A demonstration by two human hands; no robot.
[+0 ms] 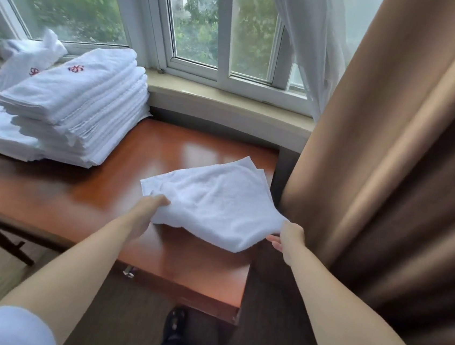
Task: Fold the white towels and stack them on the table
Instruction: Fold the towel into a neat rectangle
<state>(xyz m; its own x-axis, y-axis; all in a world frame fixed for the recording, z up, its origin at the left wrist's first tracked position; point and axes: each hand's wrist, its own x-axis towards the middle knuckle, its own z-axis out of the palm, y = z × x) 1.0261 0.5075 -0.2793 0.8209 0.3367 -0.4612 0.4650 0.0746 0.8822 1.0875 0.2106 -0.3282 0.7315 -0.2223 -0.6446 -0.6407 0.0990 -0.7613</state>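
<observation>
A folded white towel [215,199] hangs just above the right end of the reddish wooden table [100,195], its far corners over the tabletop. My left hand [146,211] grips its near left edge, fingers tucked under the cloth. My right hand [288,239] holds the near right corner; its fingers are mostly hidden by the towel. A tall stack of folded white towels [78,109] with a red emblem on top stands at the table's far left.
More white towels [26,58] lie loosely behind the stack by the window sill [228,102]. A heavy tan curtain [390,161] hangs close on the right, touching the table's end. The table's front edge has a drawer handle [129,271]. My foot [175,321] is below.
</observation>
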